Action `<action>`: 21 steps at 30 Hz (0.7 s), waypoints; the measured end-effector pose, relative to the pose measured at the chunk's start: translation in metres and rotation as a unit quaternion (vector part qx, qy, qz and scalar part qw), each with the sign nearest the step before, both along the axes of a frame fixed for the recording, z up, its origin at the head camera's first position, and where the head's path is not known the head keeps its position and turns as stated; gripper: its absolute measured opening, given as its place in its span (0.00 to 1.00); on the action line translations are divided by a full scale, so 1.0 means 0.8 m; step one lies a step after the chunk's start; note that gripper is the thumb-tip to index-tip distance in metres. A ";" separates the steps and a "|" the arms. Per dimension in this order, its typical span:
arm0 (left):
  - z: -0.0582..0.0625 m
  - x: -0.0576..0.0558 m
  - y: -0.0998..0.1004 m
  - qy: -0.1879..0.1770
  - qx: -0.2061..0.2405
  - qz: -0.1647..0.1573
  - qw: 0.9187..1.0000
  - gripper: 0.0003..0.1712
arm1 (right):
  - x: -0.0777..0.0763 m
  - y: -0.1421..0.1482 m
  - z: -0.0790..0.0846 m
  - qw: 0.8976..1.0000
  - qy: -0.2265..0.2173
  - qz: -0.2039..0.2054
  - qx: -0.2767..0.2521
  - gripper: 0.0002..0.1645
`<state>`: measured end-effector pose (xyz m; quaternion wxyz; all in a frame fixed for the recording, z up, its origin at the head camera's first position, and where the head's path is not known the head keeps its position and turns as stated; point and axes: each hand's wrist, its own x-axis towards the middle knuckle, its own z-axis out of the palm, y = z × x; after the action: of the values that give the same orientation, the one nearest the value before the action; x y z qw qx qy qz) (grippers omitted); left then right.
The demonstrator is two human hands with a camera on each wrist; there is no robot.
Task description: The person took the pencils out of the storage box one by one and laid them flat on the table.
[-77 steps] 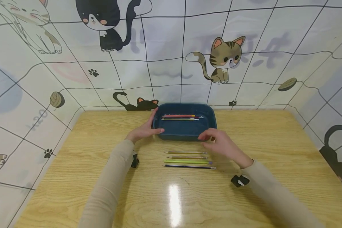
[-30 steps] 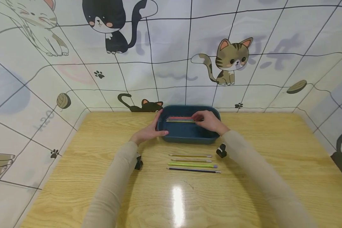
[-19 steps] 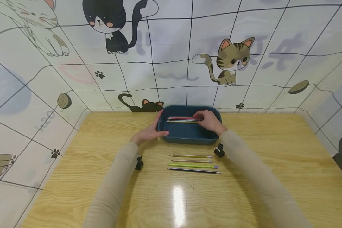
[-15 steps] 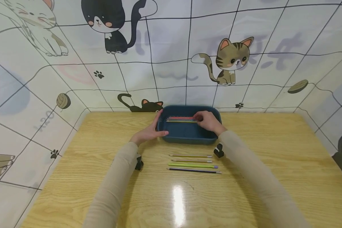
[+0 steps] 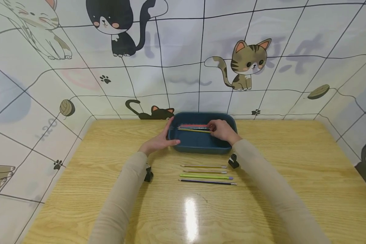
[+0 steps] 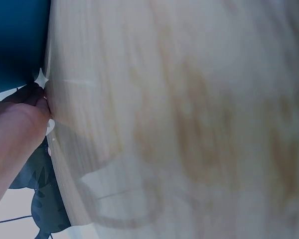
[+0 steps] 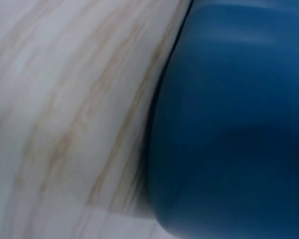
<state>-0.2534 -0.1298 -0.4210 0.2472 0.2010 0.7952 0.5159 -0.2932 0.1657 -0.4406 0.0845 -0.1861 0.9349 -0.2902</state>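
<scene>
A dark blue plastic bin (image 5: 201, 149) stands at the back of the table. My left hand (image 5: 158, 140) holds its left end, thumb over the near-left rim and fingers along the outer wall. My right hand (image 5: 222, 130) reaches inside and pinches the right end of a yellow pencil (image 5: 193, 130), which lies slightly slanted. Behind that pencil are a red pencil (image 5: 190, 125) and darker ones, their right ends hidden by my fingers. The right wrist view shows only the bin's outer wall (image 7: 229, 114) and the tabletop.
In front of the bin several pencils lie side by side: two yellowish pencils (image 5: 204, 166) (image 5: 205, 172), a lime-green pencil (image 5: 204, 177) and a dark pencil (image 5: 205, 182). A cat-printed sheet (image 5: 183, 74) rises directly behind the table (image 5: 109, 135).
My right hand has gone from the bin's near-right rim into the bin, onto the pencils there. The yellow pencil now slants slightly away from the others. My left hand keeps its hold.
</scene>
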 end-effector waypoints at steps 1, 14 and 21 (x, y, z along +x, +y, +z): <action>-0.002 -0.001 -0.001 0.000 0.000 -0.001 1.000 0.57 | 0.000 0.000 -0.001 1.000 0.003 0.000 0.000 0.16; -0.040 -0.017 -0.005 0.030 -0.002 0.012 0.999 0.58 | 0.001 0.004 0.007 0.996 0.024 -0.003 -0.086 0.11; -0.041 -0.017 -0.005 0.030 0.001 0.011 0.999 0.57 | 0.001 0.004 0.010 0.996 0.017 -0.039 -0.081 0.12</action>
<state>-0.2671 -0.1342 -0.4536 0.2176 0.2082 0.8039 0.5130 -0.2923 0.1686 -0.4328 0.0417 -0.1603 0.9163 -0.3647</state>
